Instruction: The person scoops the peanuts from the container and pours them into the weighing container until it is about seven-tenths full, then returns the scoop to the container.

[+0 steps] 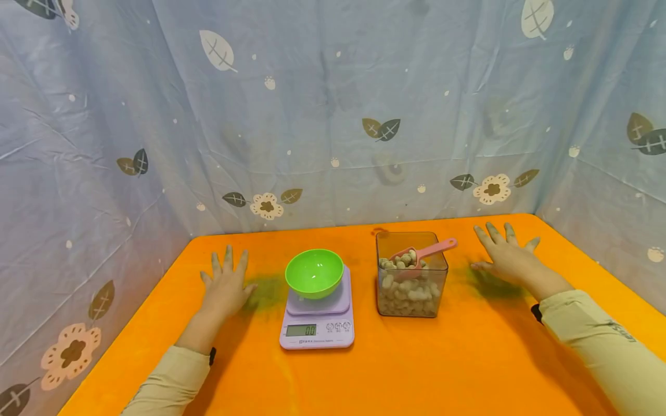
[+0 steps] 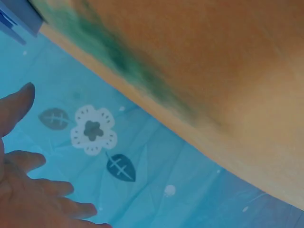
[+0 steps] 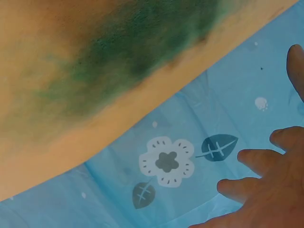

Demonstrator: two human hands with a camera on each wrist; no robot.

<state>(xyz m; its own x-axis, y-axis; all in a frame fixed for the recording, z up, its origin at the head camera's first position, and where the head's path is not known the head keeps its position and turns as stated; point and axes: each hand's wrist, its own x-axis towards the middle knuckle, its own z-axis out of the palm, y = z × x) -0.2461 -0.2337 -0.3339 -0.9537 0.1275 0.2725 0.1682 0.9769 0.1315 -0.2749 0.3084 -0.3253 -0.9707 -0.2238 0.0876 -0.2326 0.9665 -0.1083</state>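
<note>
The left hand (image 1: 225,289) and right hand (image 1: 507,257) were well apart, fingers spread, gripping nothing! The green bowl (image 1: 314,274) sat on the scale (image 1: 318,318); beside it, the scoop's (image 1: 429,250) handle overhung the tub (image 1: 408,240), where a careless knock risked flinging pale lumps (image 1: 408,294) onto the tabletop (image 1: 416,370).

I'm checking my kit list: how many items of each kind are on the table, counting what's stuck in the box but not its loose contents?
Scale: 1
Bowl: 1
Box: 1
Scoop: 1
Total: 4
</note>
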